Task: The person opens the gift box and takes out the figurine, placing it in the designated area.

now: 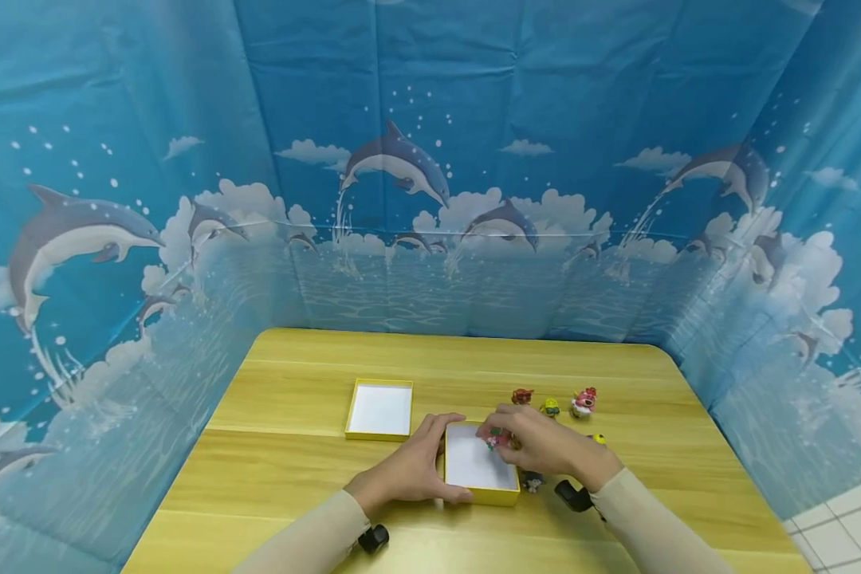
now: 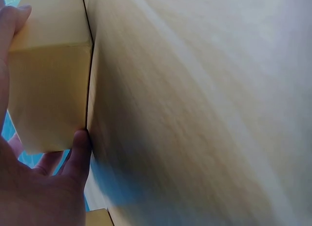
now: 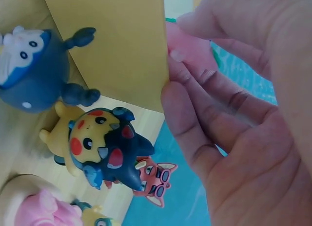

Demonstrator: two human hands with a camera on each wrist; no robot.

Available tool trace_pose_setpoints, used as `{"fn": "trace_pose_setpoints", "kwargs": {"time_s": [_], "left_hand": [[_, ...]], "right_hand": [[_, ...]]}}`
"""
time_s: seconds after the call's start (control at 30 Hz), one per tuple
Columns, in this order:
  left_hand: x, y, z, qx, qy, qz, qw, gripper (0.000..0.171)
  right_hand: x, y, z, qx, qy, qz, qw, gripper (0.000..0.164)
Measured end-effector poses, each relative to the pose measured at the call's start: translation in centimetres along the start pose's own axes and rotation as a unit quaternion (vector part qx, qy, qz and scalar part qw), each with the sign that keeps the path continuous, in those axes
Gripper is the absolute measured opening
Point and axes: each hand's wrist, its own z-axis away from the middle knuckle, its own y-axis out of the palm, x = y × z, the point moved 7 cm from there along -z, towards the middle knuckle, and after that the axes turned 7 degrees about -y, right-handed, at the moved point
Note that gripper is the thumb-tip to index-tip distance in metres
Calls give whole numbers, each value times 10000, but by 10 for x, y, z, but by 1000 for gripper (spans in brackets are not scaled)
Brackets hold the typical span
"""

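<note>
My left hand [image 1: 419,466] grips the left side of a yellow box [image 1: 495,497] with a white inside, thumb at its near end and fingers at its far end. The left wrist view shows the thumb and fingers against the box's outer walls [image 2: 51,97]. My right hand [image 1: 541,440] pinches a small pink toy figure [image 3: 195,48] with green bits over the right part of the box. Fingers hide much of that figure. Beside the box's right wall stand a dark blue figure [image 3: 36,82] and a yellow figure in a dark hood [image 3: 109,143].
A shallow yellow-edged tray-like box part [image 1: 380,436], white inside, lies on the wooden table [image 1: 294,470] at left. Behind my right hand stand a red-brown figure [image 1: 522,395], a yellow figure [image 1: 550,407] and a pink-red figure [image 1: 583,402]. A dolphin-print curtain [image 1: 430,295] surrounds the table.
</note>
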Motion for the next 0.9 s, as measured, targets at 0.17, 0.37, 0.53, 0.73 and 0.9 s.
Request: {"fn": "trace_pose_setpoints", "kwargs": {"time_s": [0.17, 0.37, 0.53, 0.73, 0.9], "left_hand": [[-3, 0, -1, -89, -19, -77, 9999, 122], [-6, -2, -4, -182, 15, -111, 9998, 125], [-5, -2, -4, -149, 24, -60, 9999, 124], [-1, -2, 0, -154, 31, -99, 9998, 123], [0, -3, 0, -165, 23, -154, 9997, 123]], "right_hand": [[5, -3, 6, -153, -60, -126, 9998, 32], [7, -6, 10, -367, -23, -296, 9989, 27], [7, -5, 12, -455, -61, -391, 9982, 18], [11, -3, 17, -520, -103, -432, 9977, 19], [12, -6, 20, -583, -94, -457, 9972, 22]]}}
